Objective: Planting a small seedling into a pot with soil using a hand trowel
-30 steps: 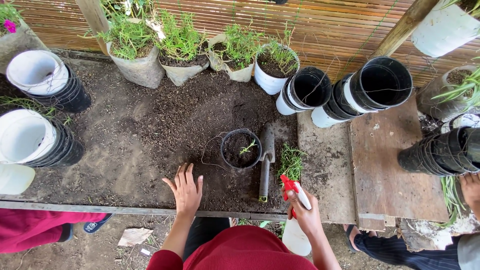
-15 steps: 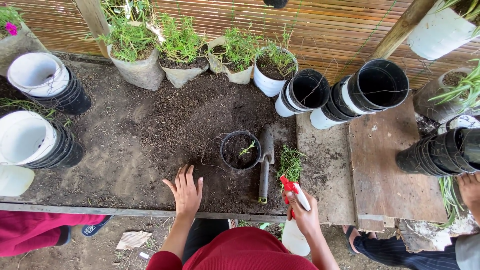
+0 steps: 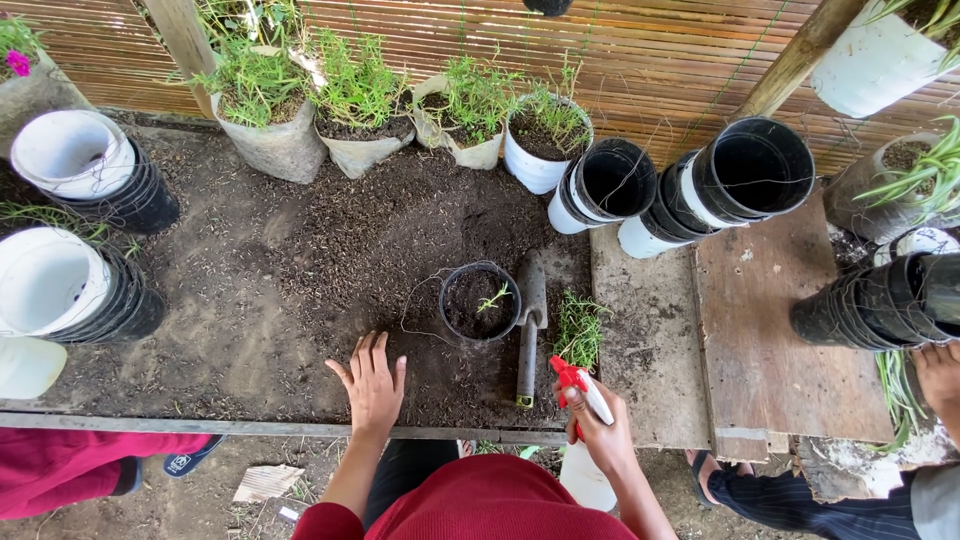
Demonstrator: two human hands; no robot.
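Both hands work: my right hand (image 3: 603, 428) grips the spray bottle (image 3: 585, 440), nozzle aimed far-left toward the small black pot (image 3: 480, 301), while my left hand (image 3: 372, 388) rests open, nearer it.

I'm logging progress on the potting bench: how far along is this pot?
Done: the small black pot holds soil and one green seedling, and the trowel lies set down beside it. In hand: the right hand grips a spray bottle; the left hand rests flat on the soil. Left: loose cuttings lie unpotted.
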